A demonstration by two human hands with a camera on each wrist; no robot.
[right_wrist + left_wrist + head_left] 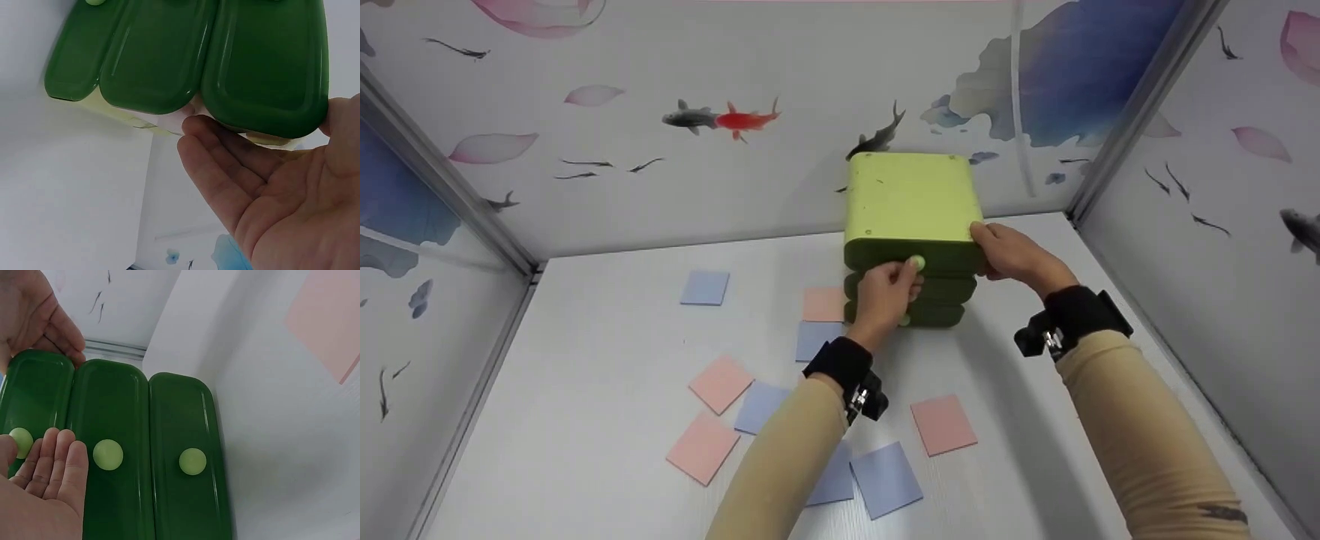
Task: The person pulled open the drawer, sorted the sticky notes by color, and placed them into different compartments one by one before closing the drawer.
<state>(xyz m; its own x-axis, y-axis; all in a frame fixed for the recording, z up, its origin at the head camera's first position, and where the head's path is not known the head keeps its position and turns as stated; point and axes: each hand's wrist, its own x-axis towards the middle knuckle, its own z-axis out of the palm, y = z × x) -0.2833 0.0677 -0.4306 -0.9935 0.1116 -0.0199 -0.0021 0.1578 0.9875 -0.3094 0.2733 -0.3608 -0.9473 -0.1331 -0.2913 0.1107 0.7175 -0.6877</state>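
Against the back wall [780, 195] of the white table [607, 337], a little right of the middle, stands a small light-green drawer box [911, 196] with 3 dark green drawers [185, 495] stacked one above the other, each with a pale round knob. All 3 drawer fronts look flush with one another.

At the top drawer, the left hand [885, 296] has its thumb and fingers closed around the top knob [916, 262]; in the left wrist view that knob [21, 441] sits between the thumb and the fingers [53, 464]. The middle knob [108, 454] and the bottom knob [192, 461] are untouched.

On the right side of the box, the right hand [1012, 253] rests against the upper corner by the top drawer. In the right wrist view its palm and fingers [225, 169] lie fairly straight along the side of the box, thumb at the front edge, steadying it rather than gripping.

Spread over the table in front and to the left of the box are square sheets of paper, some pink [943, 424] and some blue [705, 287]. 2 of them, a pink one [823, 304] and a blue one [816, 339], lie just beside the box's lower left corner. Fish and petals are printed on the walls around the table.
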